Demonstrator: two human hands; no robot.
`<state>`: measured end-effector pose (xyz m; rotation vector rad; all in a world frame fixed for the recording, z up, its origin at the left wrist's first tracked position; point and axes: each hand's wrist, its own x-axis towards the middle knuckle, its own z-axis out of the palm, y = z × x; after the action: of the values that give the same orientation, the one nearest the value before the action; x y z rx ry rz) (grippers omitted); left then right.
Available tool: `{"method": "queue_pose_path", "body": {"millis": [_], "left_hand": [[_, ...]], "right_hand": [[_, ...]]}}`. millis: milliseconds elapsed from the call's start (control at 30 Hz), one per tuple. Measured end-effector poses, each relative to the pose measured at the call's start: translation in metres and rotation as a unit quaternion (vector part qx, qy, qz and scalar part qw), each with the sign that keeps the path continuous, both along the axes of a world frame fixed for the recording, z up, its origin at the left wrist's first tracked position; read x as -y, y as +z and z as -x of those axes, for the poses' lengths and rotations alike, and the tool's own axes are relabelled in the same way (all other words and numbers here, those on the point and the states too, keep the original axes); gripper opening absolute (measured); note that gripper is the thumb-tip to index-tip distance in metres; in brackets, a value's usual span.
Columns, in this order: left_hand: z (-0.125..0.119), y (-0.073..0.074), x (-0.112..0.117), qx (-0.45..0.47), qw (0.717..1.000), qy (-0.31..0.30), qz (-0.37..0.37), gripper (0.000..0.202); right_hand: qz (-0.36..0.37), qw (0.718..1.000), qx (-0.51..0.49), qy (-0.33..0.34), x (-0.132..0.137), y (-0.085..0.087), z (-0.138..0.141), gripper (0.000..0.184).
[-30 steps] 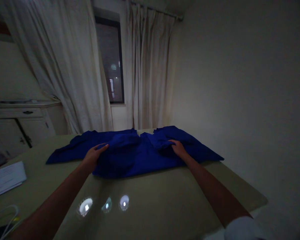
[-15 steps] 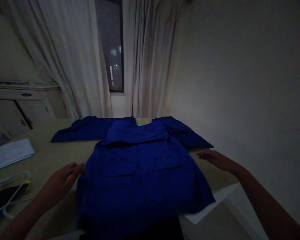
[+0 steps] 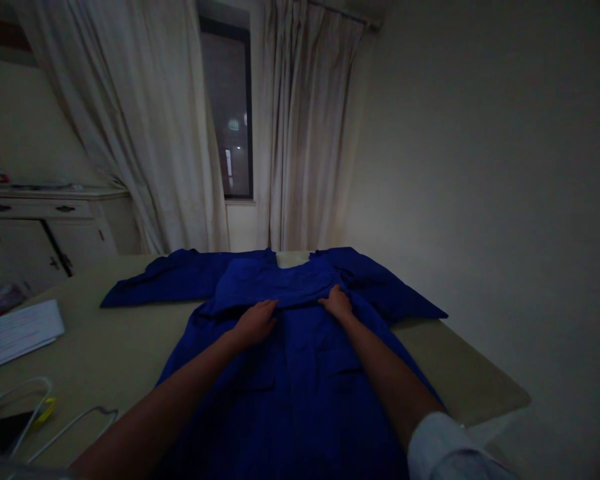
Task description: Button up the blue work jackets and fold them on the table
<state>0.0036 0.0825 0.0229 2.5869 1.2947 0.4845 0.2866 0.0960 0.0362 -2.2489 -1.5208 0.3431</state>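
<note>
A dark blue jacket (image 3: 300,373) with flap pockets lies spread over the table, its sleeves reaching out to the left and right. Across its upper part runs a folded-over layer (image 3: 275,283) of the same cloth. My left hand (image 3: 257,322) has its fingers closed at the lower edge of this fold, left of the middle. Farther right along that edge, my right hand (image 3: 339,303) grips the cloth, thumb towards the middle and fingers over the fold. The fingertips of both hands are partly hidden. The jacket's near end runs out of view under my forearms.
Printed papers (image 3: 23,331) lie on the table (image 3: 105,340) at the left. Nearer are a white cable (image 3: 17,387) and a dark object (image 3: 7,430) with a yellow part. Behind stand curtains (image 3: 145,133), a window and a cabinet (image 3: 30,247); a wall borders the right side.
Both hands have moved inward and forward from beside the jacket onto its folded upper part and closed on the cloth there. The view has tilted slightly upward.
</note>
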Motion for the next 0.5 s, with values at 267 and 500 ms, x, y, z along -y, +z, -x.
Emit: {"method": "queue_pose_path", "body": {"millis": [267, 500], "left_hand": [[-0.03, -0.011, -0.011, 0.102, 0.992, 0.049, -0.048, 0.089], [0.001, 0.053, -0.068, 0.334, 0.89, 0.285, 0.124, 0.039]], "right_hand": [[-0.106, 0.988, 0.062, 0.096, -0.016, 0.028, 0.023, 0.025], [-0.313, 0.86, -0.062, 0.399, -0.015, 0.043, 0.071, 0.048]]}}
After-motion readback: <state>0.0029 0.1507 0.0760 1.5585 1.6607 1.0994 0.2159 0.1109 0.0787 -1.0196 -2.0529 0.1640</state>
